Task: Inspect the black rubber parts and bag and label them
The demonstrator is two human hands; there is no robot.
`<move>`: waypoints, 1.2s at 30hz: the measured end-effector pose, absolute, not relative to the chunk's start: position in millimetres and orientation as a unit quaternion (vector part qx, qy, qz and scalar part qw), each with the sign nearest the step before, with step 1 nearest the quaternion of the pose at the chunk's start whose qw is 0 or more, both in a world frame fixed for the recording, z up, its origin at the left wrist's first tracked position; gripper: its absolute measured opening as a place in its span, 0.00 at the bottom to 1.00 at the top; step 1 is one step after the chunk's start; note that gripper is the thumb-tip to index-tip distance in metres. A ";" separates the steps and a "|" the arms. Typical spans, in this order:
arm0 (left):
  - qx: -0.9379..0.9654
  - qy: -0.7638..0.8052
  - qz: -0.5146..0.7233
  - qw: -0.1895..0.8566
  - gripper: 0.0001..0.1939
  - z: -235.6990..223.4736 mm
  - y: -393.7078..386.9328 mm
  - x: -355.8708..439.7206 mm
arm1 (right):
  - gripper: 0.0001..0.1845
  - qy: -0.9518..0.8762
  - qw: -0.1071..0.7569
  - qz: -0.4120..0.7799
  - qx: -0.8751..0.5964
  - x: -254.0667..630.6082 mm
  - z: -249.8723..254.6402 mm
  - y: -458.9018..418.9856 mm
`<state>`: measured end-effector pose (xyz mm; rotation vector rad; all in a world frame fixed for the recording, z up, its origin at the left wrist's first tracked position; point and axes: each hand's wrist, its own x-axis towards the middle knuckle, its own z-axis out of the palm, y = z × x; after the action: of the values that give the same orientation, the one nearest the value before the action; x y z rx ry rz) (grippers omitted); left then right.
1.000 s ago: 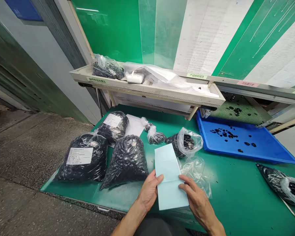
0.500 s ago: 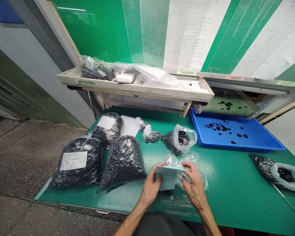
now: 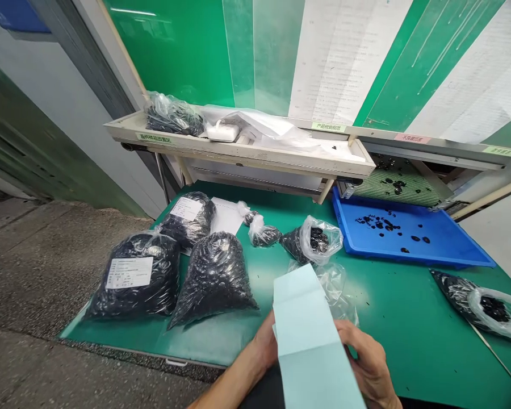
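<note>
A light blue sheet of paper point(image 3: 304, 324) with fold creases stands tilted close in front of me, its lower part running out of the picture. My left hand point(image 3: 267, 342) is at the sheet's left edge, its fingers mostly hidden behind the paper. At the right edge my right hand point(image 3: 368, 359) grips the sheet with bent fingers, partly covered by it. Just beyond the paper lies an empty clear plastic bag point(image 3: 338, 289). Past that, an open bag of black round parts point(image 3: 297, 245) rests on the green table point(image 3: 409, 318).
Several filled bags stand at left: a labelled one point(image 3: 164, 250), another behind it point(image 3: 196, 233), and an unlabelled one point(image 3: 215, 278). A blue tray point(image 3: 434, 250) with scattered black parts sits at right. A shelf point(image 3: 247, 153) crosses the back. Another open bag point(image 3: 455, 289) lies far right.
The blue paper has been unfolded and raised towards me, now showing a long creased face. Both hands have come nearer, the right one also moving rightward.
</note>
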<state>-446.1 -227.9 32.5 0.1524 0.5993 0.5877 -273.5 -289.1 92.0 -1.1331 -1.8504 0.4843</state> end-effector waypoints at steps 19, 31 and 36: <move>0.235 0.430 0.541 0.684 0.17 60.6 -95.8 -440.3 | 0.40 -0.709 0.219 0.527 -0.414 -286.7 84.8 -281.2; 0.197 0.568 0.512 0.614 0.12 63.9 -15.7 -470.6 | 0.20 -0.681 0.235 0.380 -0.581 -282.0 2.8 -298.1; 0.212 0.616 0.484 0.585 0.14 53.7 9.9 -475.5 | 0.18 -0.594 0.291 0.260 -0.704 -253.5 -10.0 -315.1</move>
<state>-475.5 9.9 53.7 0.4944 1.4359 1.1286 -253.5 -315.1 -10.0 -1.8767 -1.5831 0.6920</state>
